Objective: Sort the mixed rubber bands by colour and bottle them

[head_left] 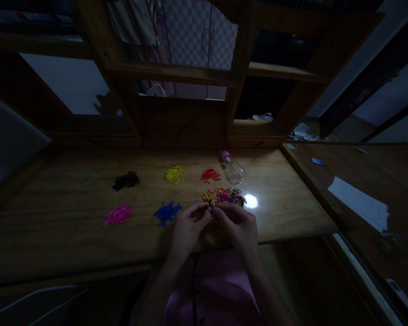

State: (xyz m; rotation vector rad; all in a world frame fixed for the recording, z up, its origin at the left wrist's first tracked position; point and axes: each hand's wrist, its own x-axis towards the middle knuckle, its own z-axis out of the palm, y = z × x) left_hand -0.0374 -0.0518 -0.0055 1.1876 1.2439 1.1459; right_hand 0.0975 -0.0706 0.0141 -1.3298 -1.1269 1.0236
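My left hand (189, 222) and my right hand (238, 226) meet just above the table's front part, fingertips pinched together. Between them are small rubber bands (212, 205), one dark and one yellow as far as I can make out. Right behind my fingers lies a mixed multicoloured heap of rubber bands (226, 195). Sorted by colour, other piles lie around: blue bands (167, 213) beside my left hand, pink bands (119, 213), black bands (126, 180), yellow bands (174, 174) and red bands (210, 175).
A clear bottle with a pink top (234, 171) lies on the wooden table (71, 190) behind the mixed heap. A small reddish scrap (284, 206) lies to the right. Wooden shelving (183, 122) rises at the back; white paper (358, 202) rests on the right-hand surface.
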